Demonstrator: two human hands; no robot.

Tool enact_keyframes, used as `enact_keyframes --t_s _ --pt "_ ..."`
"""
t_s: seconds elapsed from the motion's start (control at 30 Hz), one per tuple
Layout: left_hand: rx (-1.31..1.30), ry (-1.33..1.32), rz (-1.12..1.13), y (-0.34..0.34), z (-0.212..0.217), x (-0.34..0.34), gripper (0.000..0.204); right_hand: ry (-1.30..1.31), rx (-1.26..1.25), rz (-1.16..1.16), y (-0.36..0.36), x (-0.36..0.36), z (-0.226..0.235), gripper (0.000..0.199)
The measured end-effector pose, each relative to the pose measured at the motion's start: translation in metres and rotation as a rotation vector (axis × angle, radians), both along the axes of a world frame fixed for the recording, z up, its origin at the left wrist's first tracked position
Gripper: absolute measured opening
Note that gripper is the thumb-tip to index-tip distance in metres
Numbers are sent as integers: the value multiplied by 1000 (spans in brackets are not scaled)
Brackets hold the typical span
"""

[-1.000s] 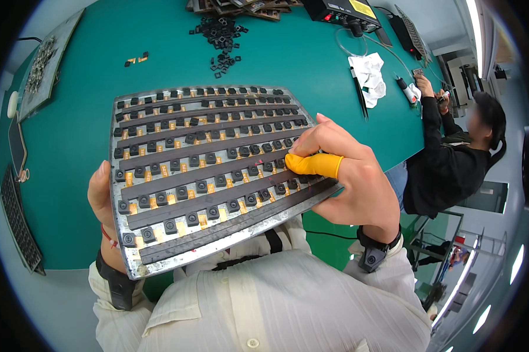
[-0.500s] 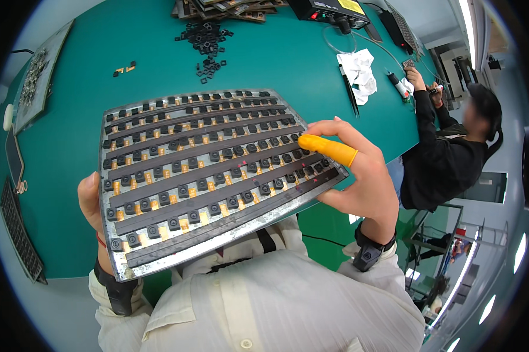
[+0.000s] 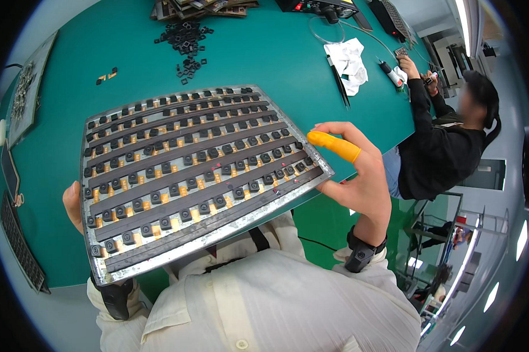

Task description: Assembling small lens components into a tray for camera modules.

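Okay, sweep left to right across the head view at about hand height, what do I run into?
Dark gridded tray at far left, left hand, metal tray with rows of small black parts, right hand with one yellow-covered finger, co-worker in black.

Both forearms angle up in pale sleeves (image 3: 371, 280), 1 black band (image 3: 361, 258) at each wrist. The left hand (image 3: 72, 205) is mostly hidden from me, thumb up; the right hand (image 3: 367, 180) curves inward, 1 finger wearing a yellow cover (image 3: 335, 145).
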State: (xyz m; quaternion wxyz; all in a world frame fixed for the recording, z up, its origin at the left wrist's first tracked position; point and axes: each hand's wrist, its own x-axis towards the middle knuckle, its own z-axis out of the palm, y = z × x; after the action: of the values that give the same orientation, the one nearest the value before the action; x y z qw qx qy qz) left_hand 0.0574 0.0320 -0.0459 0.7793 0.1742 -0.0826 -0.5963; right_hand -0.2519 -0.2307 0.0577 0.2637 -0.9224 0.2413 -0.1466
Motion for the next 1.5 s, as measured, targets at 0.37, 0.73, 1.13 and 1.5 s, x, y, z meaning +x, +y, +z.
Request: enact_keyframes --t_s 0.37,0.73,1.13,1.5 --pt "165 -88 206 4 -2 -3 56 -47 1 -18 0 -8 -4 45" --pt "76 -145 84 -2 1 -3 56 -154 -11 57 5 -2 -5 37" --pt "72 -61 64 -9 21 -11 54 -71 -27 122 1 -6 0 36" --pt "-39 -23 51 -18 10 -14 52 -131 -48 169 15 14 6 41"
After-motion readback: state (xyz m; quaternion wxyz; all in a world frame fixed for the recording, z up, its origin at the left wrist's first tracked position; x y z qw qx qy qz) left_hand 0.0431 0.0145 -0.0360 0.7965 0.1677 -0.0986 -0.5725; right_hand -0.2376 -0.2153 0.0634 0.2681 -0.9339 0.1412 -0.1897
